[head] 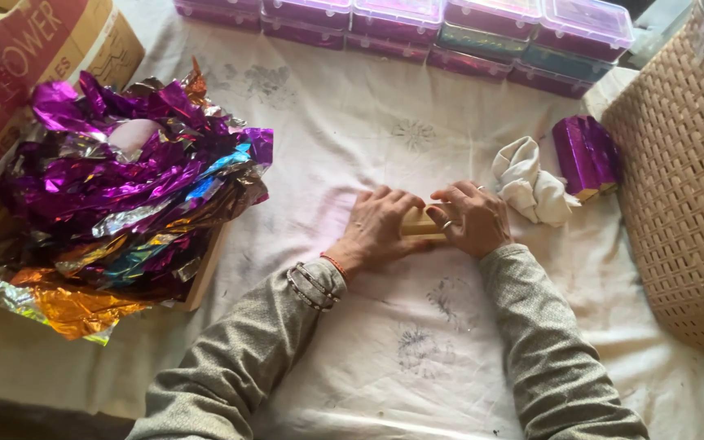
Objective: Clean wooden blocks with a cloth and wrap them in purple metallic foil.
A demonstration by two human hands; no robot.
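Head view: both hands, left hand (378, 226) and right hand (473, 218), grip a tan block (419, 225) lying flat, long axis left-right.

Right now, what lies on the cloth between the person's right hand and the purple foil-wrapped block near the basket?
In the head view, a crumpled cream cloth lies between the right hand and the purple foil-wrapped block. Both hands press on a small tan block.

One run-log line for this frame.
left hand + right hand: both grip tan block | on white cloth | foil heap left | wrapped purple block right
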